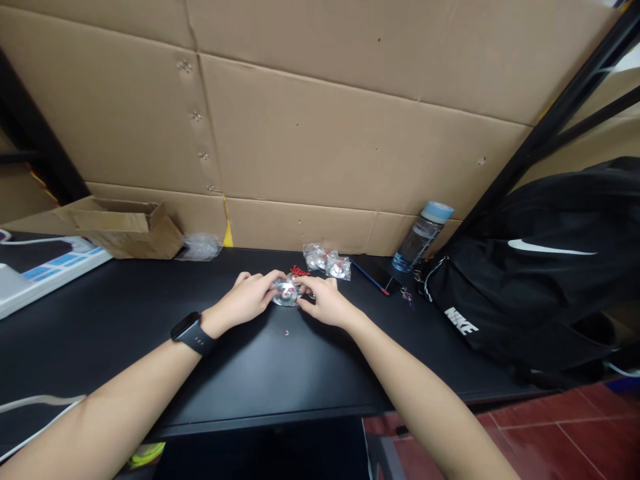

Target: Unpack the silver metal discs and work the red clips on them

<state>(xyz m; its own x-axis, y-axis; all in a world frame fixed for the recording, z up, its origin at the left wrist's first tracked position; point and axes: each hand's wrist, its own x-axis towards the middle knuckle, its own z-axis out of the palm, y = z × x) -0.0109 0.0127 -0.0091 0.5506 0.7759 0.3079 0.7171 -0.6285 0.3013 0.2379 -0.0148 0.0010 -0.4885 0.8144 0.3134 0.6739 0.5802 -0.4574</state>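
Both hands meet over a small clear plastic packet (pixel 285 293) with something red inside, at the middle of the black table (pixel 125 320). My left hand (pixel 245 301), with a black smartwatch (pixel 192 334) on its wrist, pinches the packet's left side. My right hand (pixel 326 303) pinches its right side. A bit of red cord (pixel 299 271) lies just behind the fingers. Two more clear packets (pixel 327 261) with red contents lie a little farther back. A tiny red piece (pixel 287 332) sits on the table in front of the hands.
A blue-capped water bottle (pixel 421 237) leans at the cardboard wall (pixel 320 133). A blue pen (pixel 369 277) and keys (pixel 407 295) lie beside a black sports bag (pixel 540 280) on the right. At the left stand an open cardboard box (pixel 115 227), a crumpled clear bag (pixel 200 246) and a white power strip (pixel 45 273).
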